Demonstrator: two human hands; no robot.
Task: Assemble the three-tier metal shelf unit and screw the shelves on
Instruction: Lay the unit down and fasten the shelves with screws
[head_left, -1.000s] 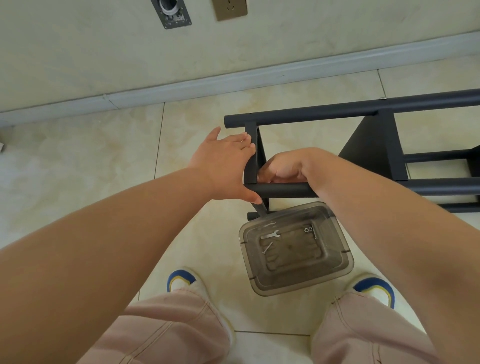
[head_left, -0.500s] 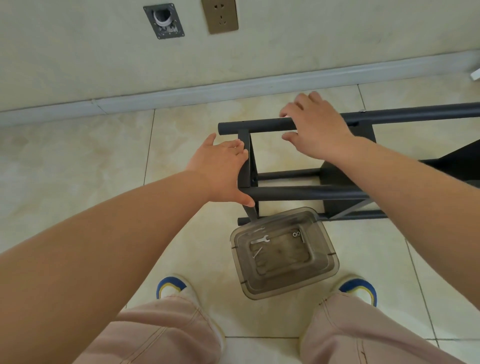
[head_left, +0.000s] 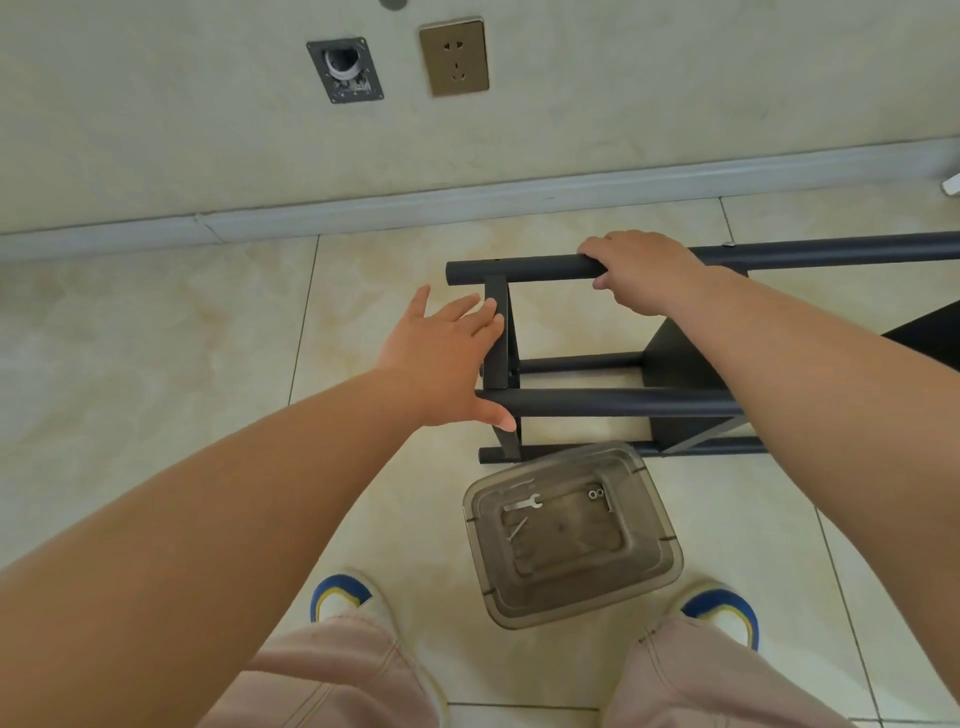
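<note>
The dark metal shelf unit (head_left: 623, 402) lies on its side on the tiled floor, its tube legs running off to the right. My left hand (head_left: 447, 358) lies flat with straight fingers against the end crossbar (head_left: 497, 332), thumb under the near tube. My right hand (head_left: 644, 270) grips the far top tube (head_left: 519, 269), fingers curled over it. A dark shelf panel (head_left: 680, 358) shows between the tubes, partly hidden by my right forearm.
A clear plastic container (head_left: 644, 587) stands on the floor just in front of the frame, holding a small flat wrench (head_left: 522, 503), a screw and two washers (head_left: 596, 492). My shoes (head_left: 343, 597) flank it. The wall with a socket (head_left: 454, 57) is close behind.
My right hand left the near tube, rose to the far top tube and closed round it. My left hand stayed on the end crossbar. The view pulled back a little.
</note>
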